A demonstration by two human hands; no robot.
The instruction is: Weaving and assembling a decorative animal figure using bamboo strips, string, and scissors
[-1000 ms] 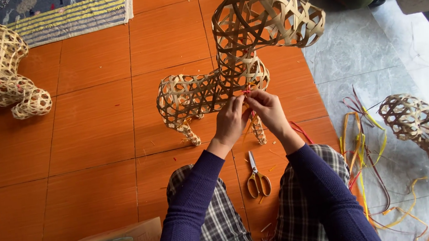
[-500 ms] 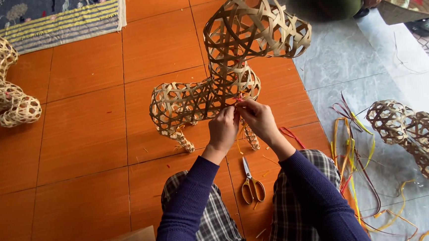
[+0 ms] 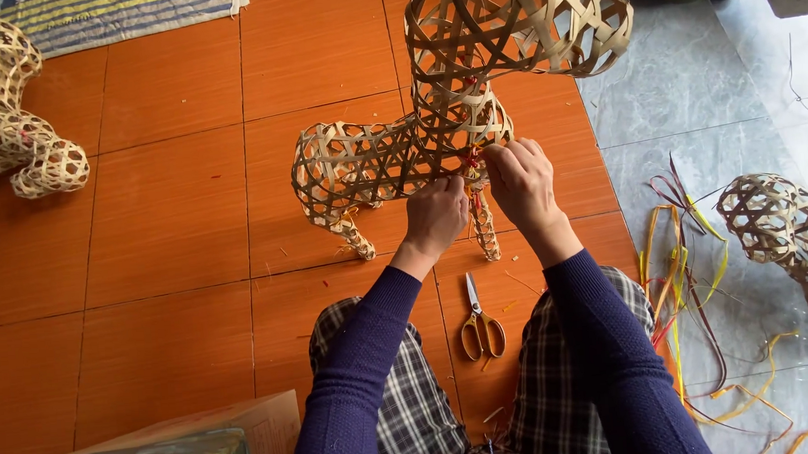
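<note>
Woven bamboo animal figure (image 3: 399,152) stands on the orange tiled floor (image 3: 170,223) just ahead of the person's knees, and both the left hand (image 3: 436,214) and the right hand (image 3: 521,181) have their fingers pinched closed on a red tie (image 3: 471,160) at its chest. Yellow-handled scissors (image 3: 480,320) lie between the legs, loose coloured strips (image 3: 683,275) sprawl to the right beside another woven piece (image 3: 792,236), a third woven figure (image 3: 4,102) sits far left, and a cardboard box (image 3: 184,451) is near the left knee.

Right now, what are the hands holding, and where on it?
Both hands, left and right, grip the woven bamboo animal frame at its chest, where neck meets body, pinching a red strip there.
</note>
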